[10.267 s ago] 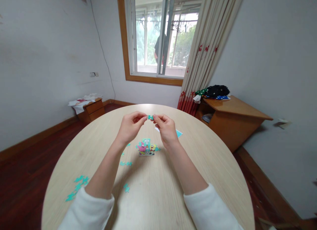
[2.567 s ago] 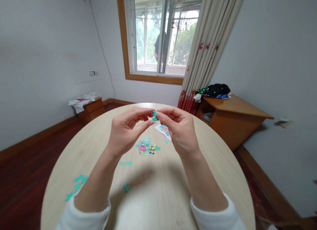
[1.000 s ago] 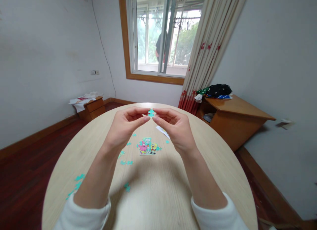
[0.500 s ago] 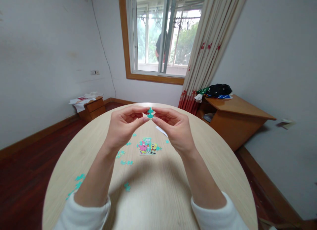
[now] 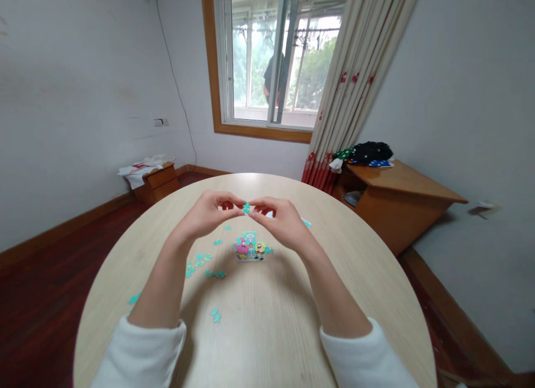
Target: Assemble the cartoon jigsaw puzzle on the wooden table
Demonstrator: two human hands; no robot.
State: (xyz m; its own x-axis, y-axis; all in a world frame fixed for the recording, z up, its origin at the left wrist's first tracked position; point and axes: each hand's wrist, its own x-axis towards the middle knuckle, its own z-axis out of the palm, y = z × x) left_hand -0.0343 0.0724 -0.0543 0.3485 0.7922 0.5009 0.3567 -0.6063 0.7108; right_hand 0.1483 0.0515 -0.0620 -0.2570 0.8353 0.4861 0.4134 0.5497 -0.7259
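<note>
A small teal jigsaw puzzle piece (image 5: 246, 208) is held above the far half of the round table (image 5: 259, 343). My left hand (image 5: 215, 212) pinches its left side between thumb and fingers, and my right hand (image 5: 278, 218) pinches the right side. Below the hands lies a partly joined puzzle (image 5: 251, 247) with pink, white and yellow cartoon figures against teal. To its left, loose teal pieces (image 5: 199, 261) lie in a group, and a few more (image 5: 216, 315) rest nearer to me.
Behind my right hand a flat card (image 5: 306, 223) is partly hidden. A wooden desk (image 5: 409, 187) piled with clothes (image 5: 370, 153) stands at the right, beside the curtain (image 5: 351, 76). A low cabinet (image 5: 161, 179) stands far left. Through the window (image 5: 251, 59) a dark figure shows.
Both hands have come lower and nearer, bringing the puzzle piece down with them. More of the loose pieces at left and of the card at right now show.
</note>
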